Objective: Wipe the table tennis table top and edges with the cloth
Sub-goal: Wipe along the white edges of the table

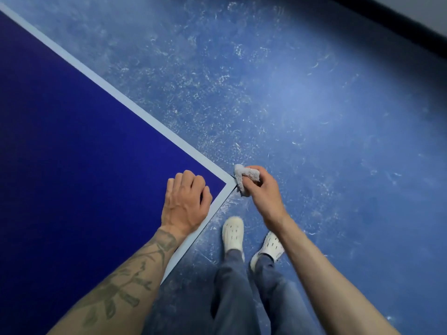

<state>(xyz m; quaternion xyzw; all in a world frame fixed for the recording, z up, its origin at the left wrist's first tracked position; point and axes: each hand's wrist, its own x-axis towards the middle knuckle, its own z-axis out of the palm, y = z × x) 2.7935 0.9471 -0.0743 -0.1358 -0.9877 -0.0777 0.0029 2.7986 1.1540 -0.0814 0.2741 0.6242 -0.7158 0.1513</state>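
Observation:
The dark blue table tennis table (72,141) fills the left half of the view, with a pale line along its edges that meets at the near corner. My right hand (262,194) grips a small grey cloth (243,176) and holds it against that corner from the outside. My left hand (185,203) rests on the table top just inside the corner, fingers curled under and holding nothing.
A scuffed blue floor (302,105) spreads to the right of the table. My feet in white clogs (232,232) stand close to the table's near edge. A dark wall base (411,15) runs across the top right.

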